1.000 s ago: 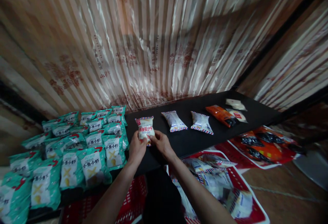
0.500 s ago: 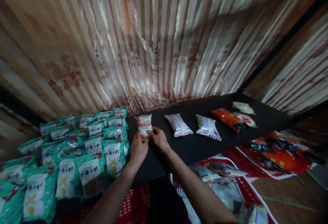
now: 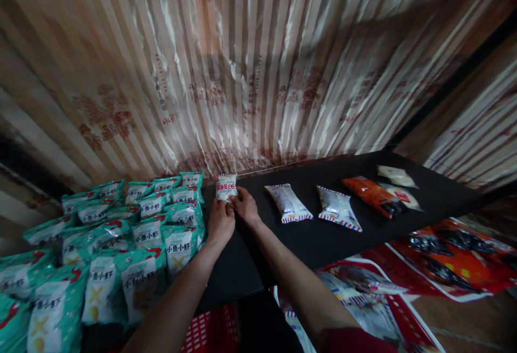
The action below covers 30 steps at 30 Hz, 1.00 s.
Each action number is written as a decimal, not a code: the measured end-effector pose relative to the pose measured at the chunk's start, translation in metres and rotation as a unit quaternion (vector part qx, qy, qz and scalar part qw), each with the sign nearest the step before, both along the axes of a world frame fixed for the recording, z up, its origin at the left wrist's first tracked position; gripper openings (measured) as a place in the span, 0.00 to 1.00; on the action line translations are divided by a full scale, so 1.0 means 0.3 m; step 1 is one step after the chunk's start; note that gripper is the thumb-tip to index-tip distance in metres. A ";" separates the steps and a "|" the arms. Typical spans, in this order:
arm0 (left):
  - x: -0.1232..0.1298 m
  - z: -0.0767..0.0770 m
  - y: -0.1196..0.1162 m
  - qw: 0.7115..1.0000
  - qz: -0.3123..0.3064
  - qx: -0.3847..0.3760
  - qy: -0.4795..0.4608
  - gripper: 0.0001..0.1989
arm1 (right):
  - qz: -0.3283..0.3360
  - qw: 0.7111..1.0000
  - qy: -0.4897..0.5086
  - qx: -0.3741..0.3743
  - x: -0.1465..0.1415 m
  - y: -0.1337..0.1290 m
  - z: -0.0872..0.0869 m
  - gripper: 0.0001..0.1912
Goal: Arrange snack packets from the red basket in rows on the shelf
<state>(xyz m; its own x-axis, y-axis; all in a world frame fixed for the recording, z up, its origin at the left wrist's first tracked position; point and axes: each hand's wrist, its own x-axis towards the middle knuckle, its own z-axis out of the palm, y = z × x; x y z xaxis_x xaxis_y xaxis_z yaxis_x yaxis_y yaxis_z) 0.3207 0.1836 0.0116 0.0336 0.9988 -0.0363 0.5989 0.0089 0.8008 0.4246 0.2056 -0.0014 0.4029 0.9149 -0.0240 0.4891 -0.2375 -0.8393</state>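
Observation:
A small white snack bag with red lettering [image 3: 226,186] is at the back edge of the black table [image 3: 236,261], its printed face toward me. My left hand [image 3: 221,223] is closed on its lower left part, fingers bent against the bag. On the lower right side, my right hand [image 3: 245,206] grips the same bag with thumb and fingers. The bag's bottom end is hidden behind my fingers. Just left of my hands stand rows of teal-and-white snack bags [image 3: 180,245].
Two silvery-white bags with striped ends [image 3: 288,202] lie to the right, then an orange-and-black bag [image 3: 374,196] and pale packets [image 3: 398,175]. Below the table's front are red baskets [image 3: 216,329] and bags with striped ends [image 3: 367,310]. A striped plastic sheet [image 3: 250,73] hangs behind.
Both hands have pushed the white snack bag farther back toward the plastic sheet, and it now looks more upright. The camera view has shifted slightly. The other bags stay put.

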 end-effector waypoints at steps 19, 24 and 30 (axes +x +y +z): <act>-0.018 0.052 0.085 0.991 -0.020 -0.036 0.126 0.16 | 0.024 0.998 -0.050 -0.033 -0.058 0.109 0.007 0.22; -0.028 0.058 0.094 0.990 -0.014 -0.040 0.136 0.17 | 0.026 0.999 -0.039 -0.025 -0.075 0.108 0.012 0.19; -0.030 0.059 0.092 0.989 -0.006 -0.042 0.143 0.17 | 0.057 0.996 -0.064 -0.026 -0.085 0.118 0.014 0.16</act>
